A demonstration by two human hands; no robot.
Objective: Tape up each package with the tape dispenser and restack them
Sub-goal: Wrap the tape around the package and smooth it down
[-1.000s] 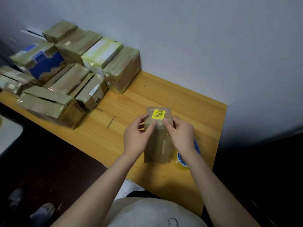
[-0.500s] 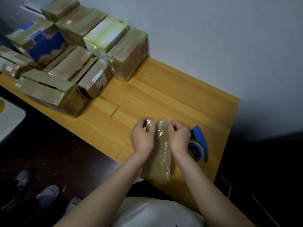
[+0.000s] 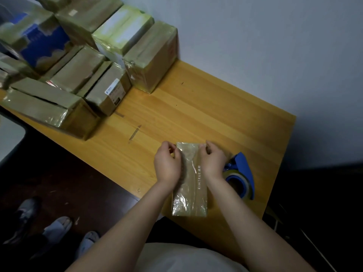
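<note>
Presently, a long brown package (image 3: pixel 189 179), wrapped in glossy clear tape and printed KIMTRUE, is laid flat on the bench (image 3: pixel 196 107) by its near edge, toward the right corner; its contents are hidden. The left hand (image 3: pixel 167 165) and right hand (image 3: pixel 213 161) are set on either side of its far end, fingers curled over the sides, so the package is gripped by both. The forearms are stretched forward across the near edge. The package lies between the hands and runs back between the wrists. A blue tape dispenser (image 3: pixel 243 167) is seen just beside the right wrist. Taped boxes (image 3: pixel 151 55), all closed, are stacked at the far left by the wall.
</note>
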